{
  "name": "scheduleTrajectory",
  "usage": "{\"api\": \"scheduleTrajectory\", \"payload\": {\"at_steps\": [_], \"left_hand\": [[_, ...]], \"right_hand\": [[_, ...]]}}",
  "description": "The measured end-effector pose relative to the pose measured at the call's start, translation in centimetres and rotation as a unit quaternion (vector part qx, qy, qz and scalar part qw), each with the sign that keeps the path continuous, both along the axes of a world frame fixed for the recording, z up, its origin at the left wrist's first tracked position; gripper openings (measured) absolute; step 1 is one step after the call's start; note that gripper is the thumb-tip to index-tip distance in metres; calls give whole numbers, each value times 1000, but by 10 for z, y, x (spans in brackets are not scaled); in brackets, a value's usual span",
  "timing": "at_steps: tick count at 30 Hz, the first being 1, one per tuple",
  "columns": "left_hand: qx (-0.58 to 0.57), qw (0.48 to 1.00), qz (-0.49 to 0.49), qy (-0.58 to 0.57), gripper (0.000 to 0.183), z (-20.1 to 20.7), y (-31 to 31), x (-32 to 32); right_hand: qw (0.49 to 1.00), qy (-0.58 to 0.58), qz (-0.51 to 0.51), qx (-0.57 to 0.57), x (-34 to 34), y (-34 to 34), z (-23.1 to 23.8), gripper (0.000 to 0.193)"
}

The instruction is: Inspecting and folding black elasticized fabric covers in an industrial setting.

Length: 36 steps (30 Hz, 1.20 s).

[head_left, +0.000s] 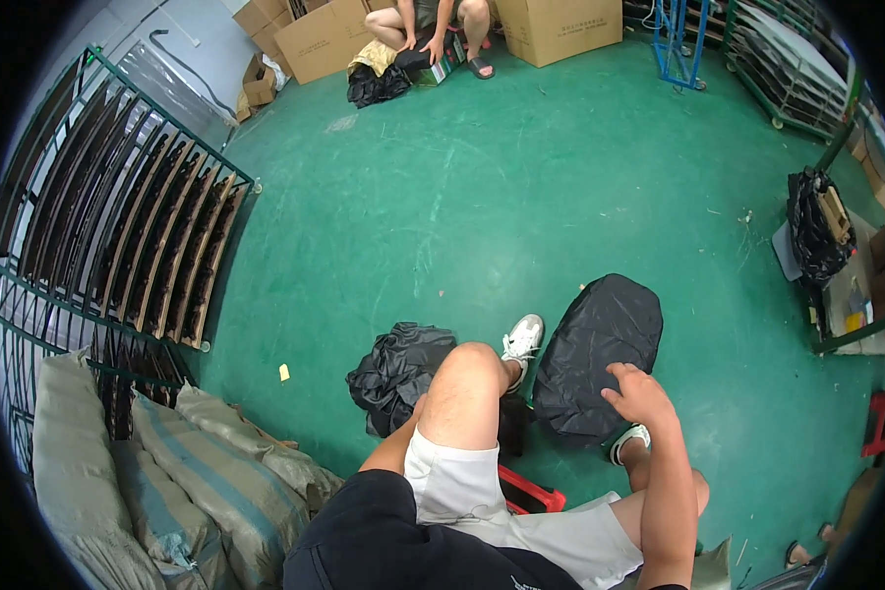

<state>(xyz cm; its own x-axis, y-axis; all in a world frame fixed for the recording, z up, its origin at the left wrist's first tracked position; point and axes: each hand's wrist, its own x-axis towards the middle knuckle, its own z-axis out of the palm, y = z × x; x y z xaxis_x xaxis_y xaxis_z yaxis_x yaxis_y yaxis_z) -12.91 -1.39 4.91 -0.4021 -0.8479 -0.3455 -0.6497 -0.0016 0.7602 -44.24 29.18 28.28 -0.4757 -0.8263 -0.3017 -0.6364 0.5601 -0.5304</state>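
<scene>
A filled, rounded black fabric bag [605,344] lies on the green floor just right of my white shoe. My right hand [641,396] is over its near right side, thumb and fingers apart, gripping nothing; whether it touches the fabric I cannot tell. To the left of my shoe is a crumpled heap of thin black fabric [403,369]. Beside that heap, mostly hidden behind my bent knee, is my left hand [420,407]; its fingers do not show. A smaller dark thing [513,423] sits between my legs, its kind unclear.
Stuffed woven sacks [182,472] lean at my left, below a green-framed rack [118,206] of slatted panels. A red plastic stool [533,489] shows beneath me. Across the floor [462,197], another person [431,29] crouches near cardboard boxes [560,29]. A cart [851,295] stands at right.
</scene>
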Motion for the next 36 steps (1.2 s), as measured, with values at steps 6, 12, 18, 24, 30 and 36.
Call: {"api": "scheduleTrajectory", "payload": {"at_steps": [6,12,18,24,30,36], "left_hand": [[103,993,48,20,31,14,-7,-29],[210,973,93,33,29,31,-11,44],[256,955,140,44,25,49,-44,50],[88,991,89,-54,49,118,-75,20],[-88,951,-115,-273,34,131,-109,37],[-52,983,-3,-178,41,142,-97,42]], "right_hand": [[1000,-4,6,18,2,-3,1,44],[999,-14,-1,32,0,-4,3,46],[999,-10,18,30,3,-8,3,45],[999,-10,7,38,2,0,2,46],[999,-15,8,29,1,-4,4,47],[999,-12,6,33,-1,-1,4,45]]}}
